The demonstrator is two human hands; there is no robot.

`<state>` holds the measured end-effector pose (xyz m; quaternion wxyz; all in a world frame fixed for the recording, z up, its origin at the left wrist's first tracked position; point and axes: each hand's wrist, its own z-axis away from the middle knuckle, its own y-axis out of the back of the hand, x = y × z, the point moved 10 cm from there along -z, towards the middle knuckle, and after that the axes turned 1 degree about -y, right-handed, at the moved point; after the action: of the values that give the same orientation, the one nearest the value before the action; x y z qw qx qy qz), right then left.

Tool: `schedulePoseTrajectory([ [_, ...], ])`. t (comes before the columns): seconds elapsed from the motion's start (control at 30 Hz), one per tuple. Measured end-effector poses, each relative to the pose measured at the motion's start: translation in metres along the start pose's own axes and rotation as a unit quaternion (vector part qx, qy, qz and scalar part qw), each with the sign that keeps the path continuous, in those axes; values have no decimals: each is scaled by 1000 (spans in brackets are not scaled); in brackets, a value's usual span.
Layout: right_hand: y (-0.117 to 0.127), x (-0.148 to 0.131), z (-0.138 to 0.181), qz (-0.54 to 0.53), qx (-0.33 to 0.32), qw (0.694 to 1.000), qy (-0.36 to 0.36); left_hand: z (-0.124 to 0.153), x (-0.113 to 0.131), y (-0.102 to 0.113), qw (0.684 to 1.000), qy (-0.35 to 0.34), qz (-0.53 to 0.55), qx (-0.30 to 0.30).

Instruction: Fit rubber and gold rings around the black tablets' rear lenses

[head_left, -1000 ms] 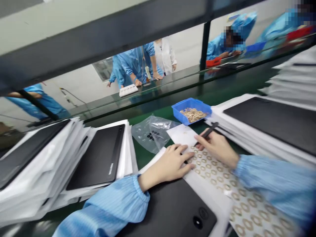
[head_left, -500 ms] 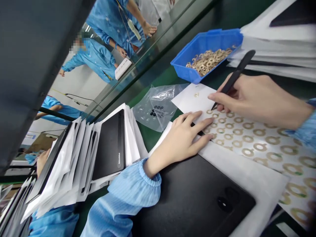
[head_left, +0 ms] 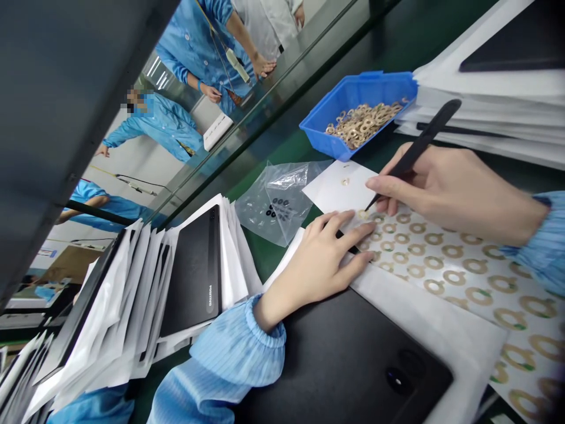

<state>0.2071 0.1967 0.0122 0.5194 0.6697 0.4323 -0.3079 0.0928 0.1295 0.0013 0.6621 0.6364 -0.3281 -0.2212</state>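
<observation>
My right hand (head_left: 459,182) grips black tweezers (head_left: 421,144), whose tips point down at the upper left corner of a sheet of ring-shaped stickers (head_left: 454,250). Gold-coloured rings with small tabs cover this sheet in rows. My left hand (head_left: 318,253) lies with fingers spread, its fingertips at the sheet's left edge. Under its palm is the upper edge of a black tablet (head_left: 348,347), back side up with a camera lens near its lower right corner. White wrapping (head_left: 445,318) shows between tablet and sticker sheet.
A blue bin (head_left: 318,126) of loose gold rings stands at the back. Left of it lies a clear bag (head_left: 276,194) with small black rings. Wrapped tablets are stacked at left (head_left: 194,265) and at upper right (head_left: 477,112). Co-workers in blue (head_left: 194,47) stand beyond the ledge.
The tweezer tips have shifted slightly to the left along the sheet's top edge. The whole view has shifted a little; my left hand keeps its place on the tablet and sheet.
</observation>
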Motion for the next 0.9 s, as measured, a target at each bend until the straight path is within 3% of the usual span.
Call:
schedulePoseTrajectory([
  [0.27, 9, -8, 2, -37, 14, 999, 13, 1, 0, 1, 1000, 2, 3, 1],
  [0.67, 2, -13, 5, -52, -20, 997, 47, 1, 1, 2, 1000, -4, -3, 10],
  [0.9, 7, -25, 8, -124, -42, 991, 16, 0, 2, 2, 1000, -16, 10, 24],
])
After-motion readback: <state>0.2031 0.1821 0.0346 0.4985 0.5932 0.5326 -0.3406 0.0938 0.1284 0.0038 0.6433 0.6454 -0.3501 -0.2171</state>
